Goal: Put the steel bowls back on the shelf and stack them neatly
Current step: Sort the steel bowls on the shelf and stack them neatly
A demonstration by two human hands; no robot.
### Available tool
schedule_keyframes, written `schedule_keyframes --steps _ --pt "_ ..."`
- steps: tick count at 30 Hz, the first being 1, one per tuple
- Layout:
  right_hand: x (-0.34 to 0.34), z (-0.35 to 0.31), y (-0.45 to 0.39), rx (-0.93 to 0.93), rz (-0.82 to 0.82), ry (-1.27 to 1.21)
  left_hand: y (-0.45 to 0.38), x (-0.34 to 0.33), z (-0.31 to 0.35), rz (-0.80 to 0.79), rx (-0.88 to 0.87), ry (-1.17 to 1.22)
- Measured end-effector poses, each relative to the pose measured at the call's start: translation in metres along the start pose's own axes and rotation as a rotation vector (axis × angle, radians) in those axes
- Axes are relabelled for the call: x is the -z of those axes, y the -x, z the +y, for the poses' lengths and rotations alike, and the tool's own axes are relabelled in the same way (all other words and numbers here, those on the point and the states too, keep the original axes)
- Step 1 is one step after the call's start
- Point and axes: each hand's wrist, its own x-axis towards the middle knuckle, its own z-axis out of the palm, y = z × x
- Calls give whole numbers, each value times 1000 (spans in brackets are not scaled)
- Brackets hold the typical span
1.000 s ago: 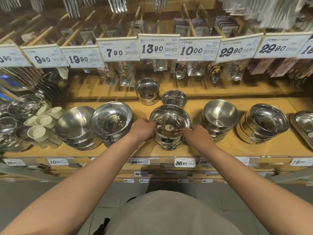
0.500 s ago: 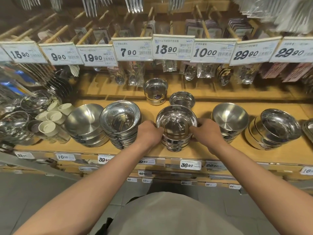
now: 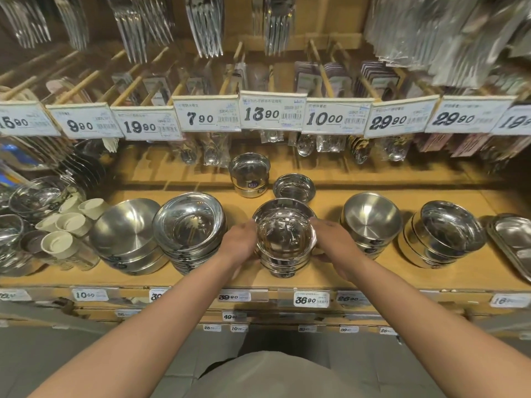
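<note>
**Both hands lower on the bowl stack than before**

Since the earlier frame both hands have slid a little down the sides of the stack, and the view has moved closer to the shelf. Left hand curls its fingers around the left side of the stack, thumb near the top rim. Right hand does the same on the right side, its fingers wrapped low around the bowls. The stack stands on the shelf, near the front edge, between a wider bowl pile and a matte bowl pile. Two small bowl piles stand behind.
</note>
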Motion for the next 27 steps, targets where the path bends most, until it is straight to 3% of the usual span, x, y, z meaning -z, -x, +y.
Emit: schedule_keyframes --steps 18,24,27 --pt "2 4 -4 -85 -48 -114 -1 5 7 -115 18 78" --pt "-1 0 3 -117 -83 -133 8 2 9 -103 89 158" --pt "0 -5 5 -51 -11 -7 9 3 13 -35 24 34"
